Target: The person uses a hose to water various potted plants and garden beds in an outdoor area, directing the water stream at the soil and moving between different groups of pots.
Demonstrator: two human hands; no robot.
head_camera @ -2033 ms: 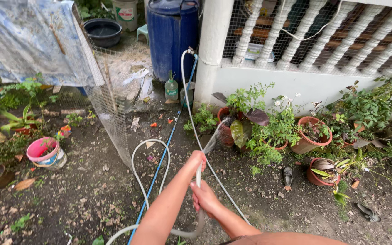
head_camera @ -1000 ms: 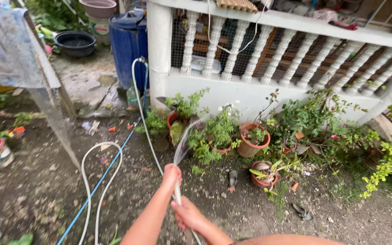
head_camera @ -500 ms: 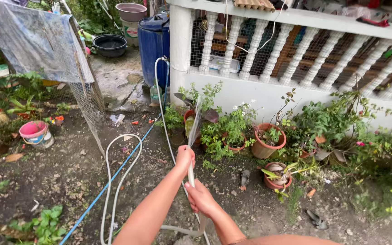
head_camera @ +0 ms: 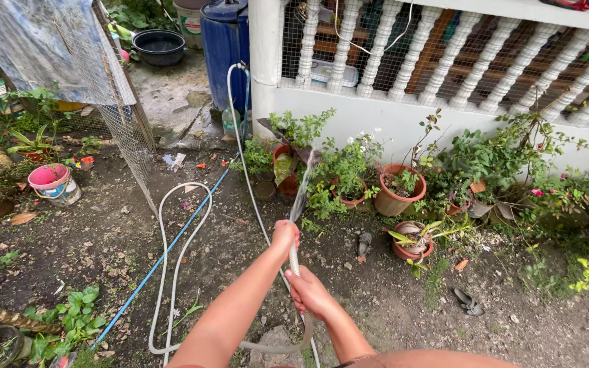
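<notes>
Head view: bare dirt ground (head_camera: 103, 238) lies open to the left, hemmed by potted plants (head_camera: 349, 170) along the white wall (head_camera: 390, 129). Left hand (head_camera: 285, 235) and right hand (head_camera: 308, 292) both clamp the white hose (head_camera: 294, 259); it points up-frame, apparently spraying toward a red pot (head_camera: 288, 182).
</notes>
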